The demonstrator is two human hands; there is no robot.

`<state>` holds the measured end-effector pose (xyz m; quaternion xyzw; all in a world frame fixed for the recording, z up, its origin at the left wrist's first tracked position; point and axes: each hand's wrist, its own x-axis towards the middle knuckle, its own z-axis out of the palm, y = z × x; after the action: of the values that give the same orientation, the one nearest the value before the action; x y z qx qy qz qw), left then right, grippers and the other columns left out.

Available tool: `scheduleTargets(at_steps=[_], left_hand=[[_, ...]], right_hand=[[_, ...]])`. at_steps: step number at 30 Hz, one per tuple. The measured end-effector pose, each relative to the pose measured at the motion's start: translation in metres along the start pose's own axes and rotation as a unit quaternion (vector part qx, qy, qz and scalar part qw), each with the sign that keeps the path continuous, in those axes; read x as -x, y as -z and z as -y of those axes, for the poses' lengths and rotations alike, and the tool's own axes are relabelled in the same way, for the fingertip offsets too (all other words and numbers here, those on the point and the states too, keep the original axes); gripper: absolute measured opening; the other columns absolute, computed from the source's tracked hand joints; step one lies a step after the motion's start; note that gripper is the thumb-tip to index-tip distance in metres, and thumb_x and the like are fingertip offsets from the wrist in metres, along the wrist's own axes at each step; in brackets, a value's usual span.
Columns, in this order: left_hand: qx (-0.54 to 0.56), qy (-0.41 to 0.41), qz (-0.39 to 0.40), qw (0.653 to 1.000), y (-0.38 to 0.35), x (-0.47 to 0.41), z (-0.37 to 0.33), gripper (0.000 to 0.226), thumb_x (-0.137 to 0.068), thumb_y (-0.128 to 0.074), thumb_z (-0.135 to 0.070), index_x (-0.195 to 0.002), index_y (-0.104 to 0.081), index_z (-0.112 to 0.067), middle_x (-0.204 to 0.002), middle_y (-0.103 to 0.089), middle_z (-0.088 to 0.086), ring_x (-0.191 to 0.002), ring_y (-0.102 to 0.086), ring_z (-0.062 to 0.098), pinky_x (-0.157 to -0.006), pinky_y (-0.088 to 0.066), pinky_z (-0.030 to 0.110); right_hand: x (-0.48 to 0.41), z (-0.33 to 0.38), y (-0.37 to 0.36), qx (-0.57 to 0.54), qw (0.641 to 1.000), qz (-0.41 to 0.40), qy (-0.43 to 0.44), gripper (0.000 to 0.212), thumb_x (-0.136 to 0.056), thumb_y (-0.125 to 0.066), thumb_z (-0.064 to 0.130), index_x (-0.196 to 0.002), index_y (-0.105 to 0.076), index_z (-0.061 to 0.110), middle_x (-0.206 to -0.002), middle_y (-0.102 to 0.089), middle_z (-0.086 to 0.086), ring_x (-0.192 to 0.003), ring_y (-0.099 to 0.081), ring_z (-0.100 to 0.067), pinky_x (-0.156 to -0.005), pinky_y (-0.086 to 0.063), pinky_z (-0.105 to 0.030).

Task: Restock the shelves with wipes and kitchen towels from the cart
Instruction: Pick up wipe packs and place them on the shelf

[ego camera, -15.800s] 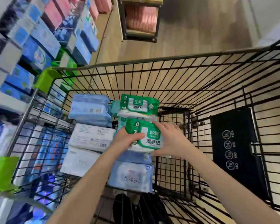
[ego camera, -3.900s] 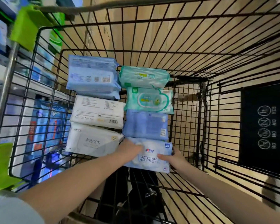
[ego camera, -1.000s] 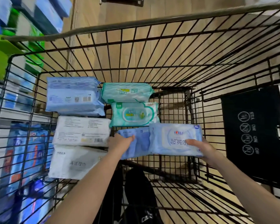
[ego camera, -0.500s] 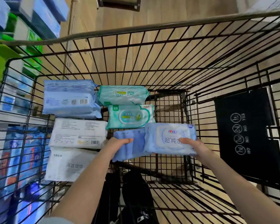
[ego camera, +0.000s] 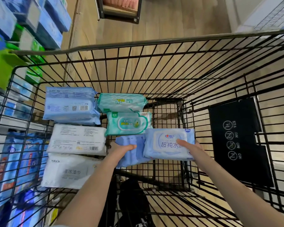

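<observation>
Seven wipe packs are in the cart [ego camera: 105, 46]: three blue, two green, two white. Left hand [ego camera: 123, 149] fingers grip a plain blue pack [ego camera: 132, 158]. Right hand [ego camera: 194, 148] fingers grip a labelled blue pack [ego camera: 164, 145].

Each hand [ego camera: 121, 149] [ego camera: 193, 149] grips a blue wipes pack [ego camera: 129, 151] [ego camera: 169, 144] inside the cart [ego camera: 138, 46].

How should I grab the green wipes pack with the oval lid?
Take the lidded green pack by its right short end, reaching down from the right. It lies flat, face up, with other packs close on its other sides; only that end looks free.
</observation>
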<state>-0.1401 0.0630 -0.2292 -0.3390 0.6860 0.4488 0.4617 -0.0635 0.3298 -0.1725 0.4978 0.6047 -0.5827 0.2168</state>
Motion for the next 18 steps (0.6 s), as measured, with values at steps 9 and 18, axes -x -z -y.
scheduleTargets(at_steps=[9,18], left_hand=[[0.010,-0.021,0.010,1.000,-0.007,0.006,-0.003,0.096,-0.074,-0.082,-0.028,-0.147,-0.023,-0.006,-0.146,-0.038,0.010,-0.128,-0.043,0.026,-0.101,-0.039,0.035],[-0.056,-0.078,-0.061,0.994,-0.016,0.028,-0.013,0.071,-0.071,-0.081,-0.030,-0.130,-0.048,-0.009,-0.120,-0.059,0.007,-0.085,-0.054,0.017,-0.069,-0.041,0.024]], right_hand=[[0.008,0.003,-0.004,0.003,1.000,-0.006,-0.013,0.083,-0.047,-0.089,0.048,-0.116,-0.054,0.021,-0.100,-0.072,-0.005,-0.093,-0.070,-0.024,-0.088,-0.055,-0.043],[0.020,0.017,-0.006,0.047,0.997,-0.056,0.009,0.056,-0.068,-0.085,0.028,-0.114,-0.055,0.017,-0.098,-0.070,-0.003,-0.083,-0.068,-0.019,-0.059,-0.050,-0.027]])
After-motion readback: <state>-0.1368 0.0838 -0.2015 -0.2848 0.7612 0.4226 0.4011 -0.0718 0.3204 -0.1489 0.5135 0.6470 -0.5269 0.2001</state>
